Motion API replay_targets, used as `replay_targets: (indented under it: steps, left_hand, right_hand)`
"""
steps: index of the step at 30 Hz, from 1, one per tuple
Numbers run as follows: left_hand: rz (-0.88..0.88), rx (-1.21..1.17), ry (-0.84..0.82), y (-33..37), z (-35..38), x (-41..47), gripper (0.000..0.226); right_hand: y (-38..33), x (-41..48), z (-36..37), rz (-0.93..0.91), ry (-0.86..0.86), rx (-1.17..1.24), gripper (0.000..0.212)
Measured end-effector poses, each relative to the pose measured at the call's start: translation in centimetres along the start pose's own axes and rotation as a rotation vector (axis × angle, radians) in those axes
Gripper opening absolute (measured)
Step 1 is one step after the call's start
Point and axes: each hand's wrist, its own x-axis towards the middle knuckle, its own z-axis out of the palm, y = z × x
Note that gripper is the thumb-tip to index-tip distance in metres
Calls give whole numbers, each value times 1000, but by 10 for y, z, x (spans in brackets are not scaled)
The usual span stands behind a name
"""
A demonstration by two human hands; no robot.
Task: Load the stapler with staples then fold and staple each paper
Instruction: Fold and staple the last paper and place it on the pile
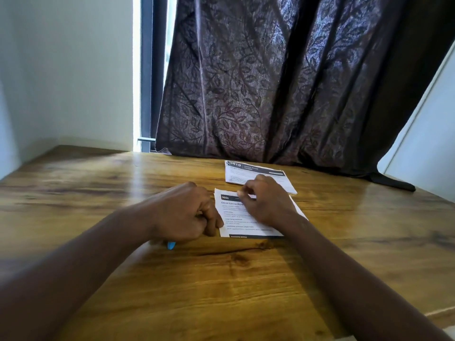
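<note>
Both hands at a folded paper on a wooden surface [221, 279].
The paper [246, 228], printed side up, lies mid-surface, just in front of a second paper [248, 172] near the dark curtain [270, 82]. The left hand [187, 212] is balled into a fist, knuckles touching the paper's left edge. It is curled round the stapler [171, 245], of which only a blue tip shows below the hand. The right hand [267, 201] rests on top of the paper with fingers bent, fingertips at its upper edge. I cannot tell whether they pinch that edge or only press it down.
</note>
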Motion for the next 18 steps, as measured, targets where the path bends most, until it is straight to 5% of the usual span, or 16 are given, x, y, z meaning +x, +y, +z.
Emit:
replay_targets:
  steps: [9, 18]
  left_hand:
    - [3, 181, 140, -14, 4, -1, 32]
    - [-335, 524, 17, -7, -27, -13, 56]
  right_hand:
    - [-9, 10, 23, -16, -57, 10, 33]
    - [-6, 6, 18, -65, 12, 174, 24]
